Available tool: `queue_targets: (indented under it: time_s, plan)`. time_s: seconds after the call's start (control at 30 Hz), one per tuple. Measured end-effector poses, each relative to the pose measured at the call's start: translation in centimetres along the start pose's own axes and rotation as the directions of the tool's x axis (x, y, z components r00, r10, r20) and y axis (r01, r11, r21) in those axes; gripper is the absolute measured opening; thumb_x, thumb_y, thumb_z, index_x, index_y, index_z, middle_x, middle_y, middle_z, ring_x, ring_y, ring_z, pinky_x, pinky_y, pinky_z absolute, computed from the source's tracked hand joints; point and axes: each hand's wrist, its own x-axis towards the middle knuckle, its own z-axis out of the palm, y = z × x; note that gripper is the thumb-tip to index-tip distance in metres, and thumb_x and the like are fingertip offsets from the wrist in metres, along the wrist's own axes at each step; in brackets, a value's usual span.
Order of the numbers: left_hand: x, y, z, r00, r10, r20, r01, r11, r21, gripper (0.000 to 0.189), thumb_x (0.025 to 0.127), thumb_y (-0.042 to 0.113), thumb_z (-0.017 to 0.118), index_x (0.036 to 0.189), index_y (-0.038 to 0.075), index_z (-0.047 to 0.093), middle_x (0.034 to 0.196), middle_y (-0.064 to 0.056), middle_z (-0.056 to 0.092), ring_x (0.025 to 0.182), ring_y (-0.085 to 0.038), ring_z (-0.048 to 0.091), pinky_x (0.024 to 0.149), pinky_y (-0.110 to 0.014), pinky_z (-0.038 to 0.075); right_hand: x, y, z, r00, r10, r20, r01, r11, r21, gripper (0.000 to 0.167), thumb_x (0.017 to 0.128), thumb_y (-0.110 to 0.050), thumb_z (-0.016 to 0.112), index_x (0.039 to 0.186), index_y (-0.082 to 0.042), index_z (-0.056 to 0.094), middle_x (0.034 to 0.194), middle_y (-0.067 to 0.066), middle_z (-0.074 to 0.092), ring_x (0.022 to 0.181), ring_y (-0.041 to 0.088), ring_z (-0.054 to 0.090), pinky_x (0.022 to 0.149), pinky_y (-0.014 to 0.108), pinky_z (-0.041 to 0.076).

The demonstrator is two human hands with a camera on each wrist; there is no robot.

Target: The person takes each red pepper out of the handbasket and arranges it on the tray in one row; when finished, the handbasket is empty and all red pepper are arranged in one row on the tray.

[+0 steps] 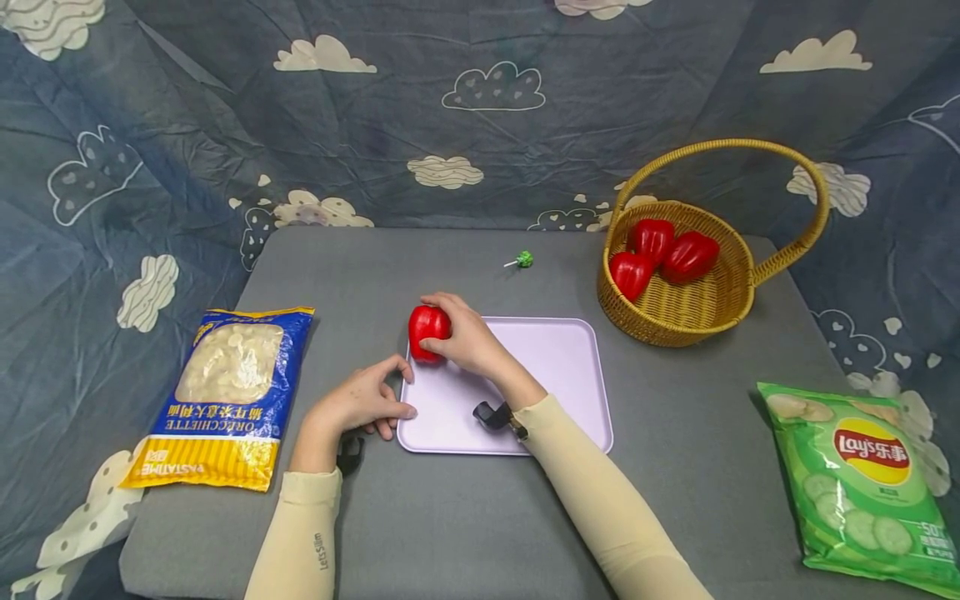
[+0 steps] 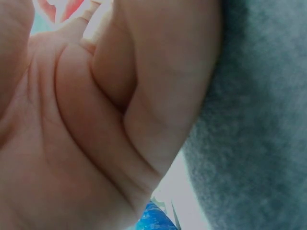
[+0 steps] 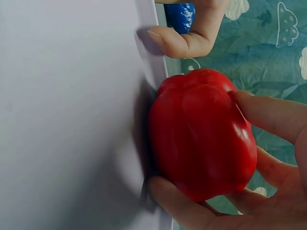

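Note:
A red bell pepper (image 1: 429, 333) is at the upper left corner of a pale lilac tray (image 1: 551, 358). My right hand (image 1: 468, 337) grips it from the right, thumb on the near side and fingers around the far side. The right wrist view shows the pepper (image 3: 201, 136) close over the tray's rim, between thumb and fingers. My left hand (image 1: 360, 400) holds the tray's left edge with bent fingers, thumb and forefinger tips over the rim. Its palm and curled fingers fill much of the left wrist view.
A wicker basket (image 1: 675, 333) with a tall handle holds several red peppers (image 1: 690, 257) at the back right. A green lollipop (image 1: 524, 259) lies behind the tray. A blue and yellow pasta bag (image 1: 225, 392) lies at left, a green chip bag (image 1: 862, 492) at right, on the grey table (image 1: 465, 525).

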Motion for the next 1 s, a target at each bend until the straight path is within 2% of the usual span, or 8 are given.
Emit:
queue_targets:
  time_s: [0.37, 0.57, 0.7, 0.83, 1.0]
  plan:
    - [-0.1, 0.1, 0.1, 1.0, 0.006, -0.002, -0.006, 1.0, 0.008, 0.047, 0.091, 0.022, 0.085, 0.126, 0.019, 0.054, 0.07, -0.008, 0.07, 0.052, -0.019, 0.068, 0.051, -0.029, 0.052, -0.1, 0.2, -0.5, 1.0, 0.009, 0.021, -0.009, 0.999, 0.036, 0.07, 0.092, -0.016, 0.079, 0.156, -0.017, 0.05, 0.165, 0.012, 0.044, 0.15, 0.037, 0.049, 0.121, 0.055, 0.043]
    - [-0.1, 0.2, 0.1, 1.0, -0.005, -0.001, 0.005, 1.0, 0.006, 0.047, 0.091, 0.022, 0.085, 0.127, 0.02, 0.054, 0.07, -0.009, 0.07, 0.053, -0.02, 0.069, 0.052, -0.029, 0.052, -0.3, 0.1, -1.8, 1.0, -0.01, 0.011, 0.01, 0.999, 0.049, 0.069, 0.093, -0.019, 0.079, 0.156, -0.017, 0.05, 0.164, 0.01, 0.046, 0.149, 0.037, 0.049, 0.122, 0.057, 0.041]
    - [-0.1, 0.3, 0.1, 1.0, -0.016, -0.001, 0.016, 1.0, 0.008, 0.047, 0.091, 0.022, 0.085, 0.127, 0.021, 0.054, 0.071, -0.009, 0.071, 0.054, -0.021, 0.069, 0.053, -0.029, 0.053, -1.1, -0.4, -4.2, 0.999, -0.03, -0.034, 0.033, 0.996, 0.082, 0.072, 0.093, -0.022, 0.08, 0.158, -0.019, 0.048, 0.165, 0.008, 0.046, 0.151, 0.04, 0.046, 0.119, 0.06, 0.043]
    - [-0.2, 0.2, 0.2, 1.0, -0.027, -0.002, 0.027, 1.0, 0.007, 0.048, 0.091, 0.023, 0.085, 0.127, 0.02, 0.053, 0.073, -0.009, 0.07, 0.055, -0.022, 0.069, 0.054, -0.029, 0.055, -2.6, -0.9, -7.6, 0.994, -0.042, -0.102, 0.06, 0.981, 0.183, 0.076, 0.093, -0.02, 0.082, 0.16, -0.021, 0.045, 0.168, 0.004, 0.042, 0.155, 0.038, 0.041, 0.113, 0.059, 0.05]
    - [-0.2, 0.1, 0.2, 1.0, -0.017, -0.004, 0.017, 1.0, 0.006, 0.048, 0.091, 0.022, 0.085, 0.127, 0.02, 0.053, 0.073, -0.009, 0.07, 0.055, -0.022, 0.069, 0.054, -0.029, 0.055, -4.8, -0.5, -12.5, 0.972, -0.032, -0.232, 0.093, 0.962, 0.258, 0.077, 0.093, -0.016, 0.082, 0.16, -0.025, 0.044, 0.17, 0.001, 0.039, 0.158, 0.031, 0.038, 0.115, 0.058, 0.049]
